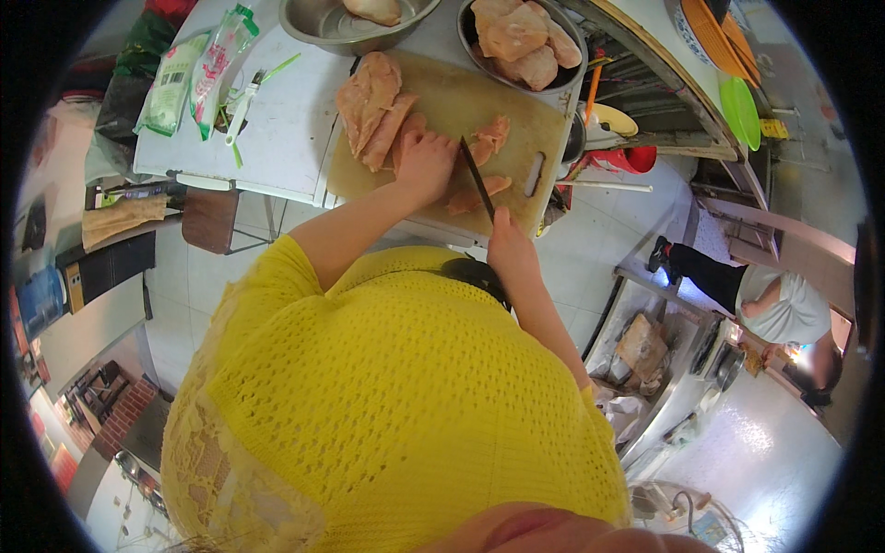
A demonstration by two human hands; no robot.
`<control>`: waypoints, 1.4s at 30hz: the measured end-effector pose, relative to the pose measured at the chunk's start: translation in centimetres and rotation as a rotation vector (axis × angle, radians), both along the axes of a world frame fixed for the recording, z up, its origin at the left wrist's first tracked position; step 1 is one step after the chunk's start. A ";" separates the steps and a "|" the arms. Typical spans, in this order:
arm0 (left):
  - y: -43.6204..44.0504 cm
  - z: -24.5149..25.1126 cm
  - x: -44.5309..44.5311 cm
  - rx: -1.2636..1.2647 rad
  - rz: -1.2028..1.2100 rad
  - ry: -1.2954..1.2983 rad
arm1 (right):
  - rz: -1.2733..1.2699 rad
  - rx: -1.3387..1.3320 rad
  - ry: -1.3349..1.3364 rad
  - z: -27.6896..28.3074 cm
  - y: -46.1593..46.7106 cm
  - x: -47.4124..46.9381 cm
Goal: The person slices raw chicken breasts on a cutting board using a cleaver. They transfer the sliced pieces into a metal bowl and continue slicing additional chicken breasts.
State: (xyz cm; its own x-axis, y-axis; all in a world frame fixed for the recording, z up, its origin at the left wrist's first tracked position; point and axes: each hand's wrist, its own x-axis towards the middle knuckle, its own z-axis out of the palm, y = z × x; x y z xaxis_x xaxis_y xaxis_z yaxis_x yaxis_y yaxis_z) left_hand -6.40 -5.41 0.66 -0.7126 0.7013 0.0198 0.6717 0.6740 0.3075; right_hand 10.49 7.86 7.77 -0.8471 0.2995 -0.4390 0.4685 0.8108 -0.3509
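My right hand [510, 250] grips the handle of a knife [477, 176], whose dark blade points away over a yellowish plastic cutting board [442, 86]. Left of the blade, my left hand [429, 164] presses on a piece of raw chicken meat [408, 135]; its fingertips are partly hidden. Larger pieces of raw chicken breast [370, 104] lie beside it on the board's left part. Cut pieces [492, 135] lie right of the blade, and another cut piece [477, 195] lies nearer me, partly behind the knife.
Behind the board stand a metal bowl [325, 38] with one pale piece and a metal bowl [584, 66] heaped with raw chicken. Plastic packages [173, 86] and a white-handled tool [240, 117] lie on the table at left. Another person [781, 304] is farther off at right.
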 end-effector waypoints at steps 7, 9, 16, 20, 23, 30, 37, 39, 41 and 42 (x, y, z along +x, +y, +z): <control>0.6 0.4 -1.6 -0.020 0.004 0.009 | -0.047 -0.129 0.207 0.5 1.5 -1.0; 1.1 0.9 -3.0 0.108 0.129 -0.084 | -0.367 -0.345 0.156 0.8 2.7 0.4; 8.2 1.4 -4.6 0.266 0.129 -0.338 | -0.925 -0.940 0.416 -3.0 7.0 4.3; 7.6 0.4 -1.1 0.163 -0.097 -0.329 | -0.947 -0.966 0.342 -5.1 7.1 5.6; 4.6 0.0 2.7 0.393 -0.206 -0.255 | -0.902 -1.068 0.396 -5.7 6.8 5.8; 1.3 -2.2 4.0 0.246 -0.157 -0.077 | -0.866 -1.068 0.364 -6.1 6.7 4.4; 3.6 -2.4 4.9 0.488 0.107 -0.155 | -0.721 -0.977 0.262 -6.3 3.0 -0.2; 3.5 -1.3 4.6 0.582 0.145 -0.127 | -0.583 -0.997 0.181 -5.3 1.7 -2.1; 3.1 0.2 3.8 0.694 0.188 -0.168 | -0.567 -0.914 0.185 -3.3 0.4 -3.6; 2.9 1.2 3.1 0.701 0.223 -0.257 | -0.591 -0.868 0.168 -2.0 -0.1 -4.4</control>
